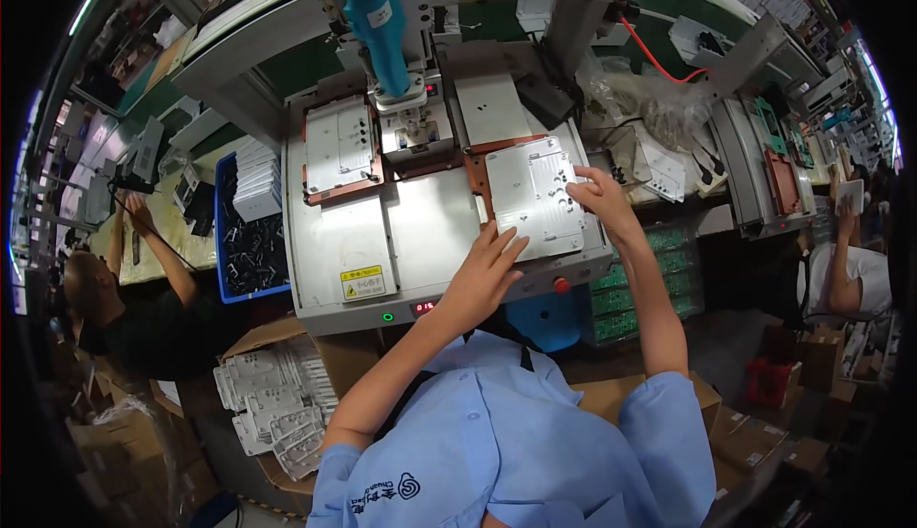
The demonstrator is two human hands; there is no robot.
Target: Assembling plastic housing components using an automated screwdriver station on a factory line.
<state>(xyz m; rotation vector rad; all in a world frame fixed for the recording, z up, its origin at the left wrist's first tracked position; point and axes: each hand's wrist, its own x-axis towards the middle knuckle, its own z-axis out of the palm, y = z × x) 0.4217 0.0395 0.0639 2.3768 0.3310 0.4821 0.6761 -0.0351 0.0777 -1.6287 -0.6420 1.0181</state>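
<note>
On the right side of the silver machine bed (432, 227), as the head camera shows it, lies a pale, flat panel (530, 189) over an orange-red fixture (477, 177) that shows along the panel's left and upper edges; whether the panel is fully seated cannot be told. The left hand (482, 275) is open and palm down, its fingers loosely spread, the tips at or just beside the panel's lower-left corner, with no grasp to be seen. The right hand (607, 205) comes in over the right edge, partly curled, its leading fingertips by a cluster of small dark parts (562, 184); whether it pinches one or only rests there cannot be made out. Judged by its thin, even look, the panel should be light and stiff, keeping its shape when lifted by opposite edges, though its smooth face may slip under dry fingertips. The rim is the safer hold, since the dark parts could be loose and easily knocked askew. A similar panel (334, 146) lies in the left-hand fixture (370, 184), and between the two stands a blue powered tool (375, 27), upright and apart from both hands. Below the right-hand panel, a red button (561, 285) sits on the machine's front face.
</note>
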